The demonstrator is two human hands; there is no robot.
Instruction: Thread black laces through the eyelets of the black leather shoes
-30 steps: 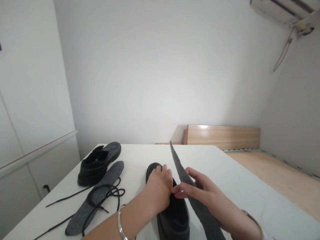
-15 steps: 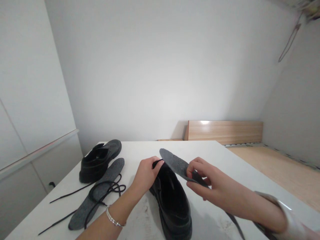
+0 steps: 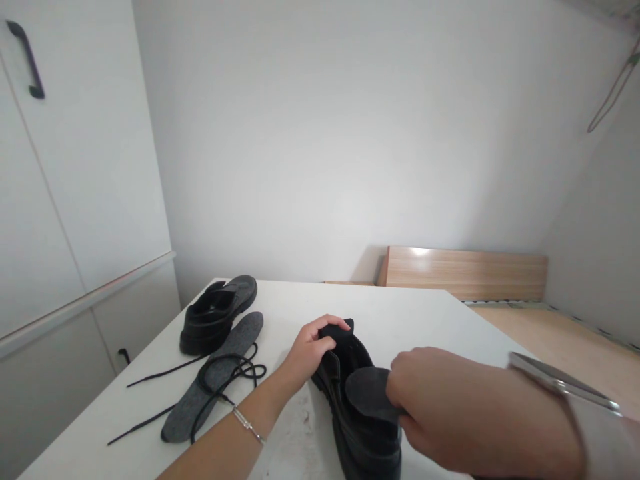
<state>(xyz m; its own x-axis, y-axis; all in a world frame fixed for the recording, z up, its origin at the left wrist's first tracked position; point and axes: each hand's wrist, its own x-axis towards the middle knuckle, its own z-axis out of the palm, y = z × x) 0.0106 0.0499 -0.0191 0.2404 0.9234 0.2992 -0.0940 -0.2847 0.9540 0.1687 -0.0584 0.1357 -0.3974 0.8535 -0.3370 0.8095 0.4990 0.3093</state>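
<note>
Left hand [image 3: 306, 348] is pinching the tongue [image 3: 344, 329] of a black leather shoe [image 3: 370, 448], seemingly keeping it open, while the right hand [image 3: 440, 403] is gripping a flat, dark-grey insole [image 3: 367, 392].

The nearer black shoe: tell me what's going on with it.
A person's left hand grips the nearer shoe by its tongue; the right hand holds a dark insole at the shoe's opening. Farther left on the white table are another shoe and a grey insole with black laces across it.
</note>
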